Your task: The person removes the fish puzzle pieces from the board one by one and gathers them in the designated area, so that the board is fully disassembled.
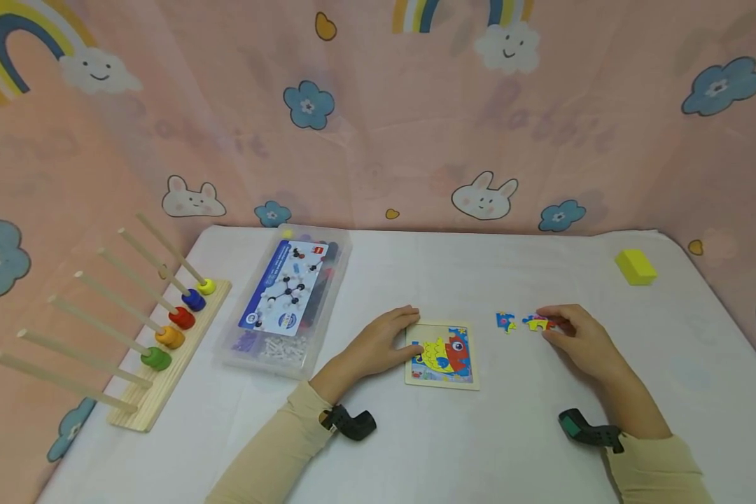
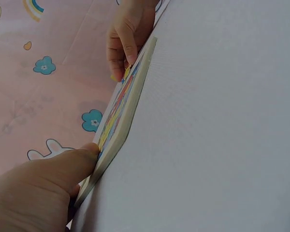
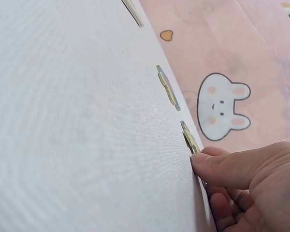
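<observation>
A small wooden jigsaw board (image 1: 442,385) with a yellow and red fish picture lies on the table. My left hand (image 1: 381,344) holds it at its left side, thumb over the picture and fingers by the upper left corner. In the left wrist view the thumb (image 2: 82,157) lies on the board's face. To the right, my right hand (image 1: 579,339) pinches a colourful jigsaw piece (image 1: 532,322) between thumb and fingers, low over the cloth. Its thumb covers one end of that piece in the right wrist view. A blue jigsaw piece (image 1: 505,321) lies between the board and this hand.
A clear plastic case (image 1: 318,350) with a molecule-model label lies left of the board. Farther left stands a wooden peg rack (image 1: 141,413) with coloured beads on several pegs. A yellow block (image 1: 635,267) sits at the back right. A patterned pink cloth hangs behind the table.
</observation>
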A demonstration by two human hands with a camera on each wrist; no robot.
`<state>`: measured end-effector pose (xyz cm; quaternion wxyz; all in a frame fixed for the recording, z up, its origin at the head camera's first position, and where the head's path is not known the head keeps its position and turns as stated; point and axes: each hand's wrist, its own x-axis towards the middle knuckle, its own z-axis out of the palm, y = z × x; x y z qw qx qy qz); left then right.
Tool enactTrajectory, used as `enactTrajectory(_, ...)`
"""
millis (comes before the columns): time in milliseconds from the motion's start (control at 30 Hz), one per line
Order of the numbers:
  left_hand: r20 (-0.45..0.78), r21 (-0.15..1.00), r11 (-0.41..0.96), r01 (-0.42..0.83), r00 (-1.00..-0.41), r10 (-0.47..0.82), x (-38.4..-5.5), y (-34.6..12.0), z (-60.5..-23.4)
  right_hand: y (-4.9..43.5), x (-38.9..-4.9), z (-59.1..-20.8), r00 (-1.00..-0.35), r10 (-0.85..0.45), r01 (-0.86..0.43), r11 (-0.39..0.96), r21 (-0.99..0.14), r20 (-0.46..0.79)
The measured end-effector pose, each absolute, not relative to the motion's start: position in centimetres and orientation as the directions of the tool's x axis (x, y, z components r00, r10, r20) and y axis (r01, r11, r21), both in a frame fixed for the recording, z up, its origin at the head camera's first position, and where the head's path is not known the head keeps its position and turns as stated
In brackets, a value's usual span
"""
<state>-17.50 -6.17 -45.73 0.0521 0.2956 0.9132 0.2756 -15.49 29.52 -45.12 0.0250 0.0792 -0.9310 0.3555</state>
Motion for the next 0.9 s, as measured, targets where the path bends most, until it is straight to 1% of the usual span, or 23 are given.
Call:
enactTrajectory(367, 0.075, 0.531, 0.671, 0.518, -0.817, 0.572, -17.5, -6.3, -45.7, 29.6, -15.5, -45.2, -0.987, -0.121, -0.159, 0.732, -0.662, 0.103)
enactTrajectory(467, 0.073, 0.532, 0.67, 0.517, -0.817, 0.573, -17.5, -6.3, -45.7, 29.3, -15.5, -45.0, -0.991, -0.098, -0.135, 0.732, -0.668, 0.093)
enactTrajectory(700, 0.07, 0.527, 0.674, 0.518, -0.817, 0.573, -17.5, -6.4, -45.7, 28.7, -15.6, -44.6, -0.999, -0.038, -0.037, 0.72, -0.693, 0.014)
enactTrajectory(900, 0.075, 0.538, 0.662, 0.522, -0.812, 0.579, -17.6, -6.3, -45.8, 28.7, -15.5, -44.1, -0.999, -0.05, -0.047, 0.721, -0.691, 0.016)
